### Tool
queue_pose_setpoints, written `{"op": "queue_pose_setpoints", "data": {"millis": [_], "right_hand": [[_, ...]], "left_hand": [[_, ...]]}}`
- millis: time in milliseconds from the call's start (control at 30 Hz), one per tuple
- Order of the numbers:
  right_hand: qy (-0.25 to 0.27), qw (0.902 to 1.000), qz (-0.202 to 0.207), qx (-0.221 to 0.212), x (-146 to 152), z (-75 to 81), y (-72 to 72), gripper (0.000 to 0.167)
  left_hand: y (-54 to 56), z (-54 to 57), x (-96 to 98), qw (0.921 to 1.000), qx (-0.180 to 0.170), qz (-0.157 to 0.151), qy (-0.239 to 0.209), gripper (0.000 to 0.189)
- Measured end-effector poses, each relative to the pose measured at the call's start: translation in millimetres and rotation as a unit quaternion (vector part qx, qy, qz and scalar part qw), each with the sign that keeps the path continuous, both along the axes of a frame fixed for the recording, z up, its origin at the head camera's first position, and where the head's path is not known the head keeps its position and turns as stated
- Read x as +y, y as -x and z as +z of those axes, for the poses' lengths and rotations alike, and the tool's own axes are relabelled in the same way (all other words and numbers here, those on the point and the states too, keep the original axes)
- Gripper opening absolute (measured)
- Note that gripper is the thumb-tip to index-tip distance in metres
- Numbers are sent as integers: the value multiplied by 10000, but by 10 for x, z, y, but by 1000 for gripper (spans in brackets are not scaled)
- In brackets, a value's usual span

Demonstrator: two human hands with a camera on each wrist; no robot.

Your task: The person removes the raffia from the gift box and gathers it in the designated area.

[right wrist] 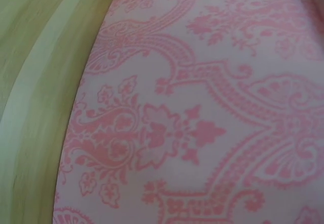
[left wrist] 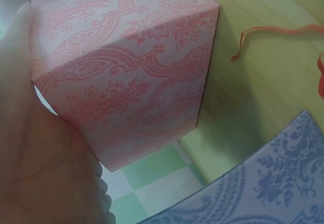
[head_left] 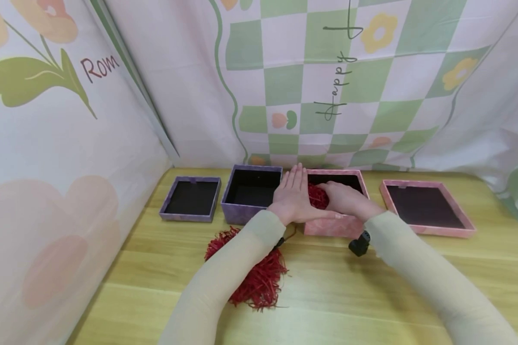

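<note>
Fingers straight and thumb stretched out, my left hand (head_left: 292, 196) rests along the left side of a pink patterned box (head_left: 334, 226). In the left wrist view its palm lies against the box (left wrist: 136, 72). My right hand (head_left: 347, 199) reaches into the box and touches a clump of red shredded paper (head_left: 317, 196) by the left wall. The fingertips of that hand are partly hidden, so its hold is unclear. A larger heap of red shredded paper (head_left: 261, 282) lies on the table, partly under my left forearm. Only the patterned box wall (right wrist: 192, 113) fills the right wrist view.
A purple box (head_left: 243, 213) with a dark inside stands just left of the pink one. A purple lid (head_left: 190, 218) lies farther left, and a pink lid (head_left: 444, 231) lies to the right. A loose red strip (left wrist: 273, 29) lies on the wooden table (head_left: 349, 306). Curtains hang behind.
</note>
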State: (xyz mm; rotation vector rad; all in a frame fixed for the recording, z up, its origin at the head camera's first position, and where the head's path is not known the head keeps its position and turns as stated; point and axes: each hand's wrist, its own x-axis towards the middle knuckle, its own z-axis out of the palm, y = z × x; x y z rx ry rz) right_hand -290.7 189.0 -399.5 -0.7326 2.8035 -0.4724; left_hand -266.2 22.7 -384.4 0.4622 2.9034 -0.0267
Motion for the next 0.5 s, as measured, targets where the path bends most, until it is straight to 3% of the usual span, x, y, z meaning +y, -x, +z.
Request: {"op": "queue_pose_setpoints", "data": {"millis": [500], "right_hand": [[-393,9992,77,-44,9,-42,35,65]], "left_hand": [[-50,47,-6,10000,-43,-33,-2,137]]}}
